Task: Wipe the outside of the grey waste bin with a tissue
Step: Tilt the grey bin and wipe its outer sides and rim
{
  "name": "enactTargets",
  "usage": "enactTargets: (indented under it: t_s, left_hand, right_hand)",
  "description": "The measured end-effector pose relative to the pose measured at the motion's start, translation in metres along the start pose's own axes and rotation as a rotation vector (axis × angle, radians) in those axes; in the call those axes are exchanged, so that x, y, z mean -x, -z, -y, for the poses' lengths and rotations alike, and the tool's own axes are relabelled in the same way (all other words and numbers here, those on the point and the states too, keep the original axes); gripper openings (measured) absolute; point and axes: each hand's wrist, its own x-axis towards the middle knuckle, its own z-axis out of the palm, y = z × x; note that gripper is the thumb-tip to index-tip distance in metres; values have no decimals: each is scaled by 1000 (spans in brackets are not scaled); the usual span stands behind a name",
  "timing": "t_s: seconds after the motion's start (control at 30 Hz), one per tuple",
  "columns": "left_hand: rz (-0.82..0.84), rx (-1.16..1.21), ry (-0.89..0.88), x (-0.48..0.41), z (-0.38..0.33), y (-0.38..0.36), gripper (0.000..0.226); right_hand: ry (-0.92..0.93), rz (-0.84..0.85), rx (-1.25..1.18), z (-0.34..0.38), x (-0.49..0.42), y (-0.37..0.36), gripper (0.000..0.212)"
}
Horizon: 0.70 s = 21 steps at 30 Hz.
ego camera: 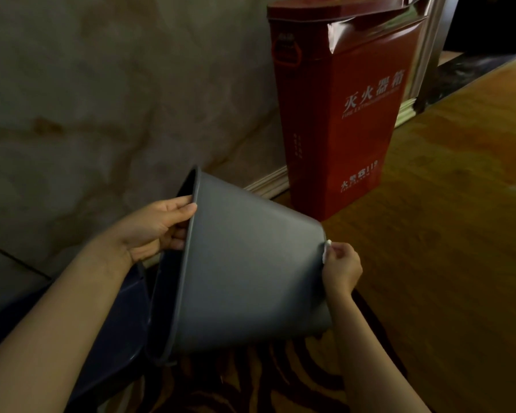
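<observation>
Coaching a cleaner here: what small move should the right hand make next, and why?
Probably drag the tissue from the base edge along the side wall of the grey waste bin toward its rim. The right hand pinches it at the bottom corner only, the broad wall is untouched by it, and the left hand holds the tilted bin steady by its rim.

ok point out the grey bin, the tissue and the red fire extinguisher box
grey waste bin [251,263]: head view, middle of its outer side wall
tissue [326,251]: head view, white wad by the bin's base edge
red fire extinguisher box [355,129]: head view, its front panel
</observation>
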Motion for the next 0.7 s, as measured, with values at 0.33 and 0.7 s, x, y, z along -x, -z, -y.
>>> enactTargets:
  t_s: [0.33, 0.7]
  left_hand:
    - [-1, 10, 7, -8, -3, 1, 22]
    - [16, -53, 43, -9, -7, 8, 23]
  right_hand:
    - [-19, 65, -33, -27, 25, 24, 8]
    - [-39, -105, -10, -65, 81, 32, 3]
